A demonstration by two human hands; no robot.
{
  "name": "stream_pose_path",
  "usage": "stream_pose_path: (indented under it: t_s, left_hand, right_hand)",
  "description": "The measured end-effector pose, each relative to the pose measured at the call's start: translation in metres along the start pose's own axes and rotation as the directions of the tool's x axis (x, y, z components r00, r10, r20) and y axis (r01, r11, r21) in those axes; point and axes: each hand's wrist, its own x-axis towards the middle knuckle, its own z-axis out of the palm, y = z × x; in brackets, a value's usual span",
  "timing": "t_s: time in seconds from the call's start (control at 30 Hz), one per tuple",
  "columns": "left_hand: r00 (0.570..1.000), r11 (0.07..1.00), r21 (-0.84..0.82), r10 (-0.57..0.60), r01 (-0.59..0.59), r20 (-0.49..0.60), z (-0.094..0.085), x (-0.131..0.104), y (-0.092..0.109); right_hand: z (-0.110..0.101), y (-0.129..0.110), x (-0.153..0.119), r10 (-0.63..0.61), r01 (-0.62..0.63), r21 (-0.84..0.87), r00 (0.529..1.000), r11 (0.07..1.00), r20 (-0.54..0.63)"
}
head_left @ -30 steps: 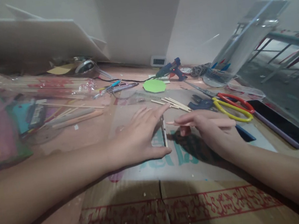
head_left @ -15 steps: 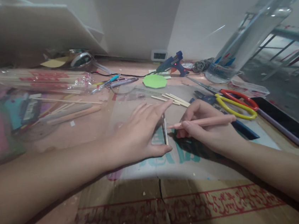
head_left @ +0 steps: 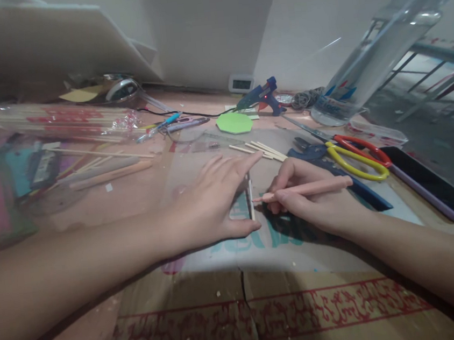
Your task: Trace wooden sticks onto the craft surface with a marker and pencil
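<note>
Evidently, my left hand [head_left: 214, 204] spreads thumb and forefinger wide to steady the thin stick [head_left: 251, 197] at its ends, leaving its middle bare for the pink pen [head_left: 310, 187] pinched in my right hand [head_left: 315, 204]. Pliers [head_left: 310, 150] and yellow-and-red scissors [head_left: 358, 160] crowd the far right.
</note>
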Motion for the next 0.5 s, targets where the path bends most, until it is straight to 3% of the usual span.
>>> stream_pose_path:
  t_s: [0.3,0.5]
  left_hand:
    - [1.0,1.0,-0.001,0.011,-0.011,-0.014,-0.0002,-0.0008,0.0002]
    - [1.0,1.0,-0.006,0.013,-0.013,-0.012,0.0004,-0.0014,-0.0004]
  right_hand:
    - [0.0029,-0.0056,0.0038,0.042,-0.04,0.048,0.998,0.998,-0.04]
    - [-0.0006,0.0014,-0.0003,0.021,-0.021,0.016,0.999,1.0,0.027]
